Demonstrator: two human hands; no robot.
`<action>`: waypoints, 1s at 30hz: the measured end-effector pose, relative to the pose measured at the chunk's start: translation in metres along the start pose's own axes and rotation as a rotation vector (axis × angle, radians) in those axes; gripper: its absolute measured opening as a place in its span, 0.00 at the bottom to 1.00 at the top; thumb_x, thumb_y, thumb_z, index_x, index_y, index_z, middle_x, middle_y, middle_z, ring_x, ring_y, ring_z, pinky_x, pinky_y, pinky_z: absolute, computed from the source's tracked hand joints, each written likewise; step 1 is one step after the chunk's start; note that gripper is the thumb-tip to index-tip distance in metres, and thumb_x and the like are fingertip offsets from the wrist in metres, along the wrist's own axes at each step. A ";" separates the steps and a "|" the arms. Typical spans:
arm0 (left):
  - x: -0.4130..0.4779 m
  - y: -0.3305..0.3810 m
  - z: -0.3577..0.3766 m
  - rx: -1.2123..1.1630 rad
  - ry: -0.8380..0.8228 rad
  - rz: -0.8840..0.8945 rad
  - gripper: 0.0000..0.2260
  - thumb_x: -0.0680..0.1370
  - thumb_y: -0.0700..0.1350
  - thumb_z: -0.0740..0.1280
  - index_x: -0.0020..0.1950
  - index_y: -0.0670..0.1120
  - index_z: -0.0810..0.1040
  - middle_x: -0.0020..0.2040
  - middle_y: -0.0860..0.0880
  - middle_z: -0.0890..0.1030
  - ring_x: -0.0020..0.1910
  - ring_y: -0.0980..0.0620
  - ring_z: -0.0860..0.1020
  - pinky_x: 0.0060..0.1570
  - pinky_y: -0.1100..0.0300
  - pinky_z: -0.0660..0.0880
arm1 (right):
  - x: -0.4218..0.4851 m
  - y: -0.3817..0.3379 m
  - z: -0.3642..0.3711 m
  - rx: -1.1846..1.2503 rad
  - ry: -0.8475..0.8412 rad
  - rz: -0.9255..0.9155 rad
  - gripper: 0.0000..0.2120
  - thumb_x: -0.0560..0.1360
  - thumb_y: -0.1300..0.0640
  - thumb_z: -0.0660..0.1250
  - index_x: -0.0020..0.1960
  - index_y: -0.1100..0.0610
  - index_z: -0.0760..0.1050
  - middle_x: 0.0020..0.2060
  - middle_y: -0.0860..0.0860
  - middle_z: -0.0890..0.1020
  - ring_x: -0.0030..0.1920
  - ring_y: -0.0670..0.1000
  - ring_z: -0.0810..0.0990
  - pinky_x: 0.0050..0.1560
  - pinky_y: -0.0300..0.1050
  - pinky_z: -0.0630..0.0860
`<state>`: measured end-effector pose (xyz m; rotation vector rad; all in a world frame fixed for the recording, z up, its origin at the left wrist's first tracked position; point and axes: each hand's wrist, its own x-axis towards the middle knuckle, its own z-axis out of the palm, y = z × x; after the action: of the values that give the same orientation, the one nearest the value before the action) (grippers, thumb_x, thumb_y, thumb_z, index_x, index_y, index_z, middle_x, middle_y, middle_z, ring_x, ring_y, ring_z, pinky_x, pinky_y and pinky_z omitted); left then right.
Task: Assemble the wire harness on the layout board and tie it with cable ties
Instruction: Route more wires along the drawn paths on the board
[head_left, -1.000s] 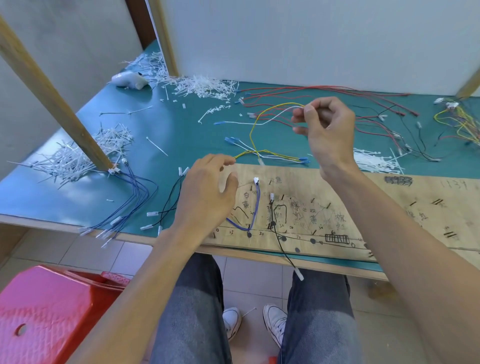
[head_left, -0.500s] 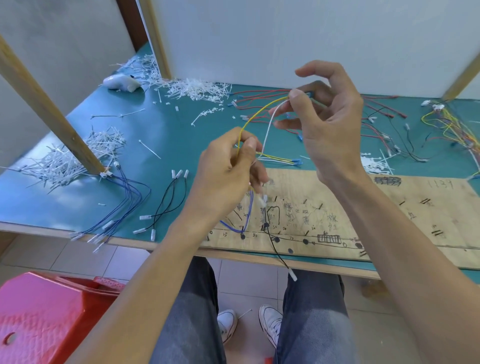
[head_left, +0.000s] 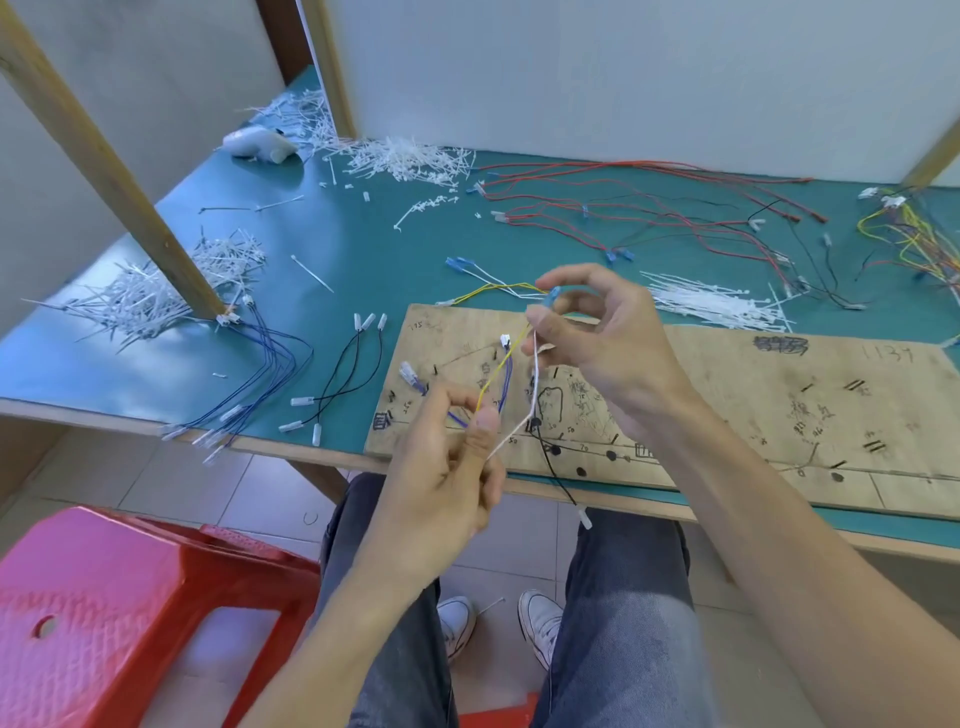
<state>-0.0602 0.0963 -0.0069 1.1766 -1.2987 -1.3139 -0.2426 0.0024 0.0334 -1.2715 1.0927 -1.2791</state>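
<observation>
Both hands work just above the near left corner of the layout board (head_left: 727, 395). Left hand (head_left: 447, 467) pinches a yellow wire (head_left: 496, 379) and a white wire (head_left: 511, 435) between thumb and fingertips. Right hand (head_left: 602, 343) holds their upper ends, fingers curled by a blue connector (head_left: 554, 296). A black wire (head_left: 550, 467) hangs from the board over the desk (head_left: 363, 270) edge. Farther right lies a bundle of cable ties (head_left: 717, 306), with red wires (head_left: 623, 208) behind it.

Yellow wire (head_left: 500, 368) — left hand (head_left: 441, 470), right hand (head_left: 610, 345)
</observation>
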 end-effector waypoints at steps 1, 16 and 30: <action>-0.002 -0.005 -0.001 0.032 0.027 -0.001 0.09 0.85 0.58 0.61 0.54 0.54 0.71 0.29 0.45 0.76 0.19 0.50 0.65 0.21 0.64 0.62 | 0.002 0.004 0.001 -0.098 -0.014 0.006 0.09 0.78 0.67 0.73 0.57 0.61 0.78 0.39 0.61 0.80 0.36 0.55 0.87 0.36 0.47 0.82; 0.011 -0.019 0.006 0.629 0.288 0.014 0.05 0.86 0.51 0.60 0.51 0.54 0.67 0.29 0.50 0.76 0.30 0.45 0.78 0.38 0.43 0.76 | 0.056 0.024 0.021 -0.894 -0.141 -0.130 0.09 0.71 0.55 0.81 0.50 0.50 0.87 0.40 0.44 0.87 0.37 0.42 0.80 0.55 0.53 0.80; 0.004 -0.014 0.004 0.838 0.236 0.033 0.07 0.86 0.53 0.58 0.54 0.51 0.67 0.40 0.50 0.78 0.43 0.42 0.77 0.43 0.43 0.76 | 0.058 0.036 0.017 -0.909 -0.169 -0.088 0.09 0.73 0.56 0.80 0.52 0.49 0.89 0.46 0.47 0.88 0.55 0.53 0.82 0.60 0.52 0.78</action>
<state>-0.0648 0.0932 -0.0206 1.7911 -1.7328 -0.5533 -0.2222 -0.0580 0.0049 -2.0606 1.5765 -0.6956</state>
